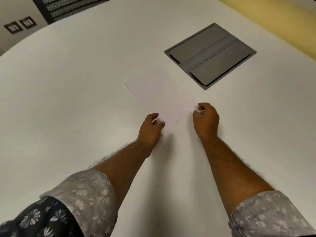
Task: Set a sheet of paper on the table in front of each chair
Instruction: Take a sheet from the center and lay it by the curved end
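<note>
- bench (71,86): wide, white and smooth; the pale paper barely stands out against it.
- hatch (210,55): grey cable box set flush in the top, just beyond the paper's far corner.
- paper (162,101): lies on the bench, skewed, near edge between the two hands; the edge looks layered, so there may be more than one sheet.
- right hand (206,119): grip clenched on the paper's near right corner.
- left hand (150,129): grip pinching the near left edge.
- risk: lifting may take two sheets together, or crease the pinched corner; a push forward could slide it onto the hatch.
</note>
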Available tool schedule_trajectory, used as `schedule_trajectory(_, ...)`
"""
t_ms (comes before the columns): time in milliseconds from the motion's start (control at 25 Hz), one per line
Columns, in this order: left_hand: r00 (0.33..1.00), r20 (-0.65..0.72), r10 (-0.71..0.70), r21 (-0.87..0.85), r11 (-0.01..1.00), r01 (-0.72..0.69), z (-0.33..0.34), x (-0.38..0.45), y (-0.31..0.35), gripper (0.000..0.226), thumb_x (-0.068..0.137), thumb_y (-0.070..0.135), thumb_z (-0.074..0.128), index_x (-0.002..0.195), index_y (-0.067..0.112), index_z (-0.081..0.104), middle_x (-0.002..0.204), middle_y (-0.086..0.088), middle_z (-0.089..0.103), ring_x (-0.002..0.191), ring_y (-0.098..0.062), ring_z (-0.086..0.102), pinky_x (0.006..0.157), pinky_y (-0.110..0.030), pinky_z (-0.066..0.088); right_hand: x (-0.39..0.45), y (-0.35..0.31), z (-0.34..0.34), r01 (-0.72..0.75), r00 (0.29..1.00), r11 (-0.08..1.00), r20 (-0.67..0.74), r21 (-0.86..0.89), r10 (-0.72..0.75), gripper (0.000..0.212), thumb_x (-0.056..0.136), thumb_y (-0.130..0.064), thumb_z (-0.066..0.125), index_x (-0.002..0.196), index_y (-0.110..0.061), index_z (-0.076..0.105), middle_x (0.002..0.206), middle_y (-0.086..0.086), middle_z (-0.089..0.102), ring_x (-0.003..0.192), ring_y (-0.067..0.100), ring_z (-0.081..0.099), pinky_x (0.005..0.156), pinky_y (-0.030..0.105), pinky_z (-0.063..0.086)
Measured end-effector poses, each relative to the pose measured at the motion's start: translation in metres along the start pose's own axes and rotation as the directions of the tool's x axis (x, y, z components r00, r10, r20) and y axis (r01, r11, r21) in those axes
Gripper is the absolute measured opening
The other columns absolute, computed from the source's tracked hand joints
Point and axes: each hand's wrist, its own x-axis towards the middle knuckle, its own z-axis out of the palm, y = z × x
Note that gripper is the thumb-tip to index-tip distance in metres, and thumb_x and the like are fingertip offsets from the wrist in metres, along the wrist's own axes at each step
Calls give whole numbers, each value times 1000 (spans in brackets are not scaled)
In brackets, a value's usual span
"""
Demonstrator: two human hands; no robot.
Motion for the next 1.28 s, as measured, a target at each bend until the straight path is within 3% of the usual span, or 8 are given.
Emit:
schedule_trajectory(80,1000,5,8,72,997,-8,2,9,-1,54,100,22,65,151,24,49,152,5,54,140,-13,51,113,-32,41,16,3,3,-19,1000,999,22,-49,20,41,96,-9,71,137,-8,63,134,10,65,118,24,65,94,21,46)
schedule_trajectory(200,999,12,33,123,992,-34,-1,17,-12,60,99,18,66,155,23,46,157,9,50,143,-9,47,109,-26,36,37,9,16,11,997,981,75,-192,3,53,97,-17,72,147,-9,56,147,11,55,134,30,54,108,35,47)
schedule_trajectory(280,999,7,47,117,992,-48,-2,17,-19,62,99,17,66,157,25,44,157,13,48,141,-5,46,108,-24,35,44,11,21,40,995,960,95,-277,-14,52,99,-23,70,148,-10,56,149,11,54,136,30,51,107,39,48)
schedule_trajectory(480,998,22,58,101,993,-60,-2,16,-25,67,98,17,68,158,31,42,154,21,47,121,4,51,102,-20,35,53,8,23,48,998,976,-29,-211,-55,30,98,-13,71,128,-11,71,125,8,68,113,24,65,85,24,46)
schedule_trajectory(640,998,31,54,142,988,-58,-4,19,-24,70,96,19,71,158,32,41,155,20,47,125,-4,50,103,-22,36,56,4,19,53,995,983,-69,-176,-66,15,98,-18,72,111,-12,76,107,5,77,90,17,67,79,24,48)
schedule_trajectory(920,994,98,37,119,992,-48,-12,19,-14,78,91,19,77,158,31,39,159,14,44,140,-8,46,111,-26,37,50,-20,9,221,952,970,-195,-96,-236,21,101,-24,67,113,-11,78,111,5,76,95,20,70,85,29,55)
schedule_trajectory(1080,995,-56,84,21,996,-83,-16,7,-1,60,91,14,74,146,30,52,147,9,57,134,-9,53,102,-27,44,34,-30,2,229,952,973,-208,2,-224,25,104,-29,64,115,-12,77,104,5,80,83,15,68,86,37,63)
schedule_trajectory(1280,1000,-20,-4,-2,1000,4,-27,-16,-6,50,94,15,72,141,24,57,138,8,60,130,-10,53,101,-26,41,26,-45,-8,238,949,971,-209,-25,-238,31,107,-32,56,123,-11,72,104,8,79,83,19,69,82,29,56)
